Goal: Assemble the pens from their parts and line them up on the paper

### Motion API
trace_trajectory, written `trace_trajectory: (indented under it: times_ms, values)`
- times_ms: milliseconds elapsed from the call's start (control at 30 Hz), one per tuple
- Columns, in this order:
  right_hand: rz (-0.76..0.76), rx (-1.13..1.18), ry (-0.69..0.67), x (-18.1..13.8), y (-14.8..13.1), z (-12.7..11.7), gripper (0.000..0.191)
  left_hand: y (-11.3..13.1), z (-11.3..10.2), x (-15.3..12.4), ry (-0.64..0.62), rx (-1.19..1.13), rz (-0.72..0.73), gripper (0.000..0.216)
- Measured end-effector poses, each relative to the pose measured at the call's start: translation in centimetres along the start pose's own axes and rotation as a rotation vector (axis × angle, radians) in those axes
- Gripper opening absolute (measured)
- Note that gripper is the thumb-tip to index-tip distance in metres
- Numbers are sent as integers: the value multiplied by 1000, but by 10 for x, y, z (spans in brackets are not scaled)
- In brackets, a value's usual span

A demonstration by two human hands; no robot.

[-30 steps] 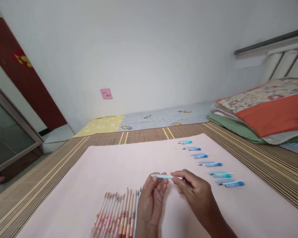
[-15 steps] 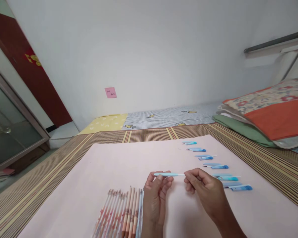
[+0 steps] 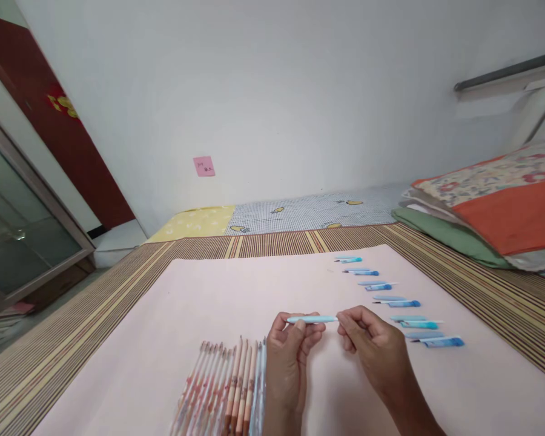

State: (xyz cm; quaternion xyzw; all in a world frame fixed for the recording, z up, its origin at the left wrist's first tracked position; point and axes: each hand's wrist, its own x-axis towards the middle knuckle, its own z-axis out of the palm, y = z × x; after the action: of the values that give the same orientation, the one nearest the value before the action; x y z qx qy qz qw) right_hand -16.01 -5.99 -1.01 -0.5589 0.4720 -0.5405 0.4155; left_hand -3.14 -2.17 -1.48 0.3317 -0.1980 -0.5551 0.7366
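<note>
Between the thumb and fingers of my left hand [image 3: 289,354] is a light blue pen barrel [image 3: 312,319], held level with its tapered end to the left. My right hand [image 3: 373,342] pinches a thin white refill [image 3: 336,320] at the barrel's right end; only a short bit of it shows, and the rest is hidden by fingers and barrel. Close beside my left wrist lie several peach pens [image 3: 240,387], pens with red marks [image 3: 200,387] and some bluish clear ones [image 3: 258,387], partly covered by the wrist.
Sets of blue pen parts [image 3: 420,325], barrels, refills and caps, lie in a slanting line on the right of the pale pink sheet [image 3: 131,357]. A striped mat [image 3: 131,275] is under the sheet. Folded bedding [image 3: 504,218] is piled at the right.
The white length between barrel and right fingers has shortened, as my left hand and the barrel moved right toward my right hand. The view has shifted slightly.
</note>
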Motion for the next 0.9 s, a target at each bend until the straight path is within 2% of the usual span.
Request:
trace_trajectory:
  times_ms: [233, 333, 533, 733, 900]
  values:
    - [-25, -4, -20, 0, 5, 1, 34, -8, -5, 6, 96, -111, -1, 27]
    - [-31, 17, -35, 0, 6, 4, 30, -8, -6, 9, 117, -148, 8, 21]
    - [-49, 80, -53, -6, 9, 22, 23, -6, -12, 16, 241, -119, -82, 24]
    - [-63, 77, -89, -10, 19, 33, 21, -9, -30, 20, 200, -126, -187, 24]
    - [-40, 50, -103, -2, 25, 24, 24, -9, -31, 21, 200, -192, -260, 21]
